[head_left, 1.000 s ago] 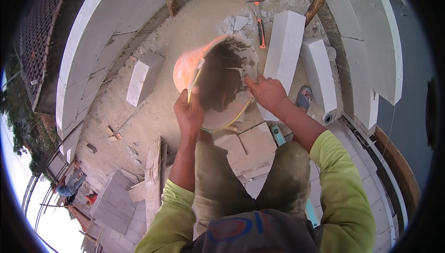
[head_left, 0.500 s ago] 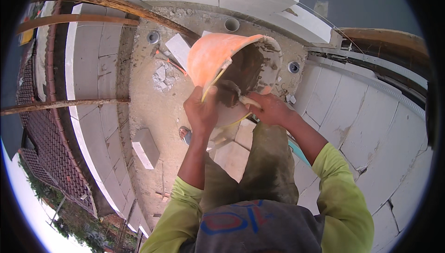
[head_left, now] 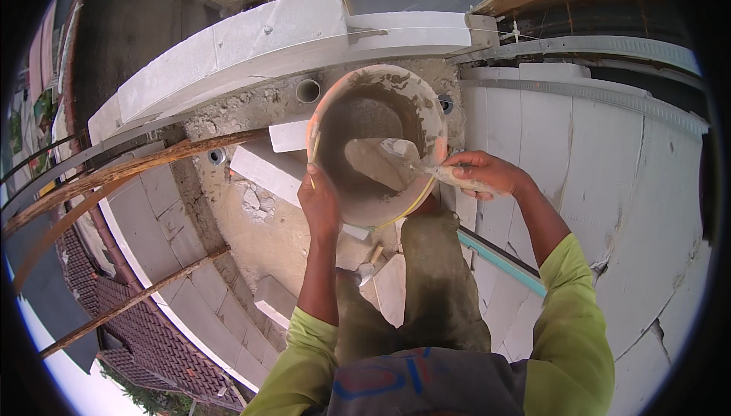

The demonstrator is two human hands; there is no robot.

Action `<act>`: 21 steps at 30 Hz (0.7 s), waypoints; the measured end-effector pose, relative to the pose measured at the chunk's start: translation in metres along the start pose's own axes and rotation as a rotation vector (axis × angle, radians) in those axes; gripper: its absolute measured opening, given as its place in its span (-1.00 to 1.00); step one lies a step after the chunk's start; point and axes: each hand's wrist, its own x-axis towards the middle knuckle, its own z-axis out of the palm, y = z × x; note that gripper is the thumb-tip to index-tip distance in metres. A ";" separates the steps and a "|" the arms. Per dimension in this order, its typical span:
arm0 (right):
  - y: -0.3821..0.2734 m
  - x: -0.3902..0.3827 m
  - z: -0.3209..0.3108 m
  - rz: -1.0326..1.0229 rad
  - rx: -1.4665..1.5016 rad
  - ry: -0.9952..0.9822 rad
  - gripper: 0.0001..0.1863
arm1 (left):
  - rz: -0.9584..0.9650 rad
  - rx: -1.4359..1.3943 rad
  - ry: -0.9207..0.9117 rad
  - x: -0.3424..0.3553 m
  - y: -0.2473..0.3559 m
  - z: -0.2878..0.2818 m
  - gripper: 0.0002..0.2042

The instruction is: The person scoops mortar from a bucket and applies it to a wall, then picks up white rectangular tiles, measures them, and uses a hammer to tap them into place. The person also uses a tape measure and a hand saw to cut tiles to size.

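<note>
My left hand (head_left: 320, 201) grips the rim of an orange bucket (head_left: 375, 88) smeared inside with grey mortar, holding it up in front of me with its mouth facing the camera. My right hand (head_left: 487, 172) is closed on the handle of a trowel (head_left: 384, 158). The trowel's blade, coated with mortar, lies inside the bucket. Both sleeves are yellow-green.
White lightweight blocks form a curved wall (head_left: 251, 35) beyond the bucket and a wall (head_left: 579, 157) at right. Loose blocks (head_left: 263, 171) lie on the concrete floor below. Wooden poles (head_left: 129, 168) cross at left. A hammer (head_left: 365, 264) lies by my legs. Roof tiles (head_left: 145, 332) show lower left.
The view has swung round over the walls. The bucket has turned from tilted sideways to mouth-up toward me, and the trowel blade now sits inside it.
</note>
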 end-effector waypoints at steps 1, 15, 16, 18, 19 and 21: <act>-0.005 -0.004 -0.013 -0.035 0.037 0.018 -0.54 | -0.017 -0.027 0.004 0.004 -0.006 0.005 -0.46; -0.111 0.098 -0.143 -0.669 -1.561 0.995 -0.47 | -0.132 0.058 0.063 0.023 -0.059 -0.006 -0.40; -0.109 0.102 -0.140 -0.586 -1.560 0.991 -0.46 | -0.116 0.063 0.117 0.019 -0.056 -0.007 -0.40; -0.108 0.089 -0.138 -0.408 -1.569 0.996 -0.44 | -0.119 0.073 0.138 0.019 -0.057 -0.019 -0.41; -0.097 0.083 -0.146 -0.387 -1.541 1.029 -0.42 | -0.138 0.080 0.109 0.018 -0.061 -0.028 -0.42; -0.063 0.083 -0.158 -0.342 -1.476 1.077 -0.40 | -0.146 0.079 0.096 0.007 -0.066 -0.043 -0.42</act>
